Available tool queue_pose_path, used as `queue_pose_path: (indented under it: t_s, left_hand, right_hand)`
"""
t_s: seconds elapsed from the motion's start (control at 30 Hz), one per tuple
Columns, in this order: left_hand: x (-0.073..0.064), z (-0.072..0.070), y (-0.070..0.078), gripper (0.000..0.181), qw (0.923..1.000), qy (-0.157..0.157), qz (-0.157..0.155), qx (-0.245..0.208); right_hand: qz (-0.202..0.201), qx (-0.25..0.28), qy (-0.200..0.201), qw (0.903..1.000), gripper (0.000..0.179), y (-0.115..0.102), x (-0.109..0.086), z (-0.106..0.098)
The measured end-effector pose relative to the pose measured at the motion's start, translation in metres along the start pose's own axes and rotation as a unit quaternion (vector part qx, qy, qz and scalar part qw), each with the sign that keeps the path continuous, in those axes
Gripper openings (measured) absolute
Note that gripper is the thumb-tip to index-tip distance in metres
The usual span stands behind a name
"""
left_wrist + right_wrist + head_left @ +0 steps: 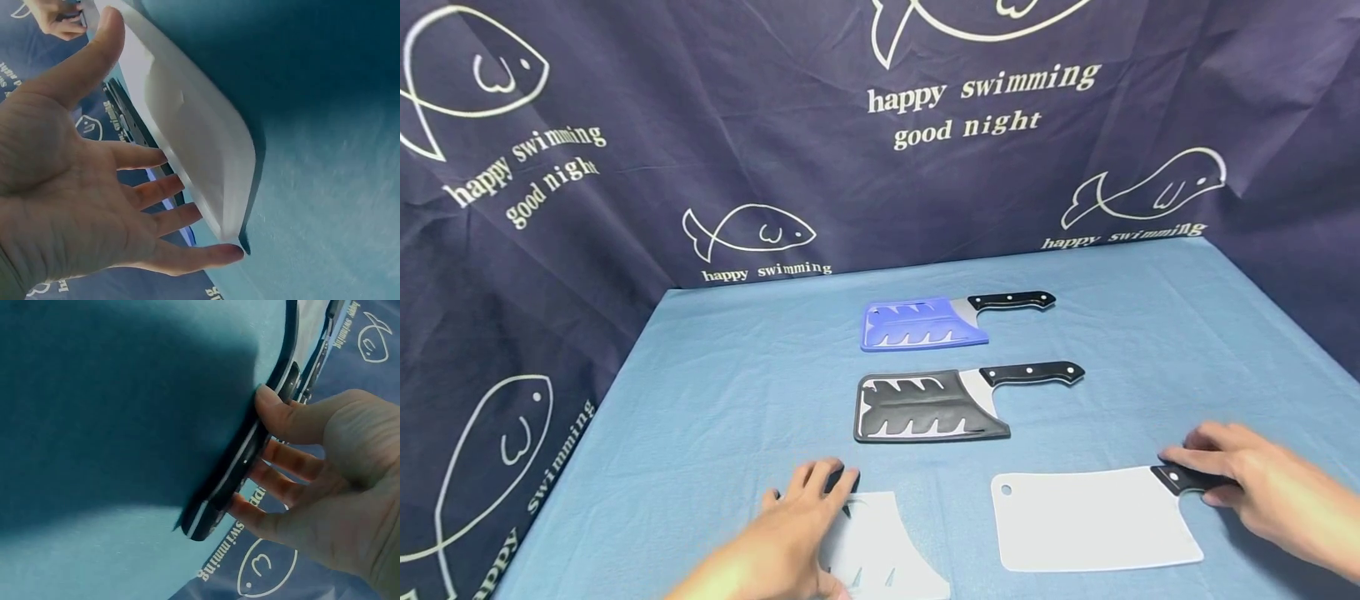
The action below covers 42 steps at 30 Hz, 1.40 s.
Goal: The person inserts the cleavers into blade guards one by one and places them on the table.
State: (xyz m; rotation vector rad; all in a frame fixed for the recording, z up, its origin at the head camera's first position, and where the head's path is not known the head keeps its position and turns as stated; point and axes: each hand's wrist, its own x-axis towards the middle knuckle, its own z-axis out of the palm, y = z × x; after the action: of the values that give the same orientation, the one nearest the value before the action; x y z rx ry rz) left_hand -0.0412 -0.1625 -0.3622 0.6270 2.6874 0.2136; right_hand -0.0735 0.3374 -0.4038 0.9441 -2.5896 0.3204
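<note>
A white blade cover (880,542) lies on the cloth at the lower left in the head view. My left hand (790,521) is over its left part, thumb at the near side and fingers spread toward the far edge. In the left wrist view the fingers (169,219) are nearly straight, fingertips right at the rim of the cover. To the right lies a cleaver (1090,521) with a bare white blade, its hanging hole at the left. My right hand (1247,475) holds its black handle (240,456) between thumb and fingers.
Farther back, two more cleavers lie flat with handles to the right, one in a black cover (925,404), one in a blue cover (917,323). Blue cloth (715,400) spreads over the table. A dark fish-print curtain (820,125) stands behind and at the sides.
</note>
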Motion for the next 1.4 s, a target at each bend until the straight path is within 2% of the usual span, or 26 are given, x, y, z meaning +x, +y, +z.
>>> queue_pose_path:
  t_s: [0.1,0.17,0.4,0.6,0.73,0.93,0.97,1.03,1.07,1.13,1.17,1.3,1.37,1.4]
  left_hand:
    - [-0.001,0.006,0.001,0.12,0.9997,-0.019,-0.01,0.014]
    - [-0.002,0.009,0.001,0.119,0.9994,-0.026,-0.016,0.015]
    - [-0.007,0.016,0.0,0.112,0.9999,0.014,0.0,0.004]
    - [-0.009,0.016,0.0,0.106,0.9994,0.034,0.011,-0.001]
    - [-0.009,0.014,0.001,0.103,0.9982,0.058,0.012,-0.001]
    - [-0.008,0.009,0.003,0.102,0.9966,0.081,0.003,-0.018]
    - [-0.007,0.009,0.004,0.103,0.9961,0.086,0.001,-0.02]
    - [-0.005,0.008,0.003,0.104,0.9935,0.111,0.003,-0.024]
    - [-0.004,0.007,0.003,0.105,0.9915,0.127,0.003,-0.026]
    - [0.0,0.006,0.001,0.107,0.9865,0.162,0.003,-0.024]
    - [0.002,0.005,0.0,0.108,0.9835,0.18,0.002,-0.022]
    - [0.013,-0.002,-0.007,0.109,0.9732,0.229,-0.013,-0.008]
    - [0.017,-0.007,-0.009,0.11,0.9689,0.247,-0.018,0.001]
    - [0.019,-0.011,-0.009,0.11,0.9667,0.255,-0.02,0.004]
  right_hand:
    - [0.005,-0.003,0.022,0.9997,0.074,-0.001,-0.002,0.001]
    - [0.011,-0.004,0.032,0.9994,0.071,-0.003,-0.004,0.001]
    - [0.012,-0.014,0.04,0.999,0.072,-0.003,-0.005,0.004]
    - [0.003,-0.018,0.05,0.9986,0.069,-0.003,-0.007,0.006]
    - [0.001,-0.024,0.061,0.9978,0.065,-0.006,-0.007,0.006]
    - [0.022,-0.036,0.045,0.9981,0.07,-0.009,-0.008,0.006]
    - [0.027,-0.04,0.039,0.9981,0.06,-0.009,-0.008,0.005]
    - [0.038,-0.045,0.034,0.9977,0.028,-0.011,-0.007,0.003]
    - [0.041,-0.048,0.037,0.9973,0.017,-0.011,-0.006,0.002]
    - [0.048,-0.057,0.046,0.9961,0.017,-0.012,-0.001,0.0]
    - [0.049,-0.058,0.053,0.9957,0.025,-0.013,0.001,-0.002]
    - [0.071,-0.063,0.064,0.9934,0.031,-0.015,0.011,-0.011]
    - [0.081,-0.056,0.067,0.9929,0.064,-0.016,0.016,-0.017]
    - [0.089,-0.056,0.069,0.9921,0.065,-0.018,0.019,-0.02]
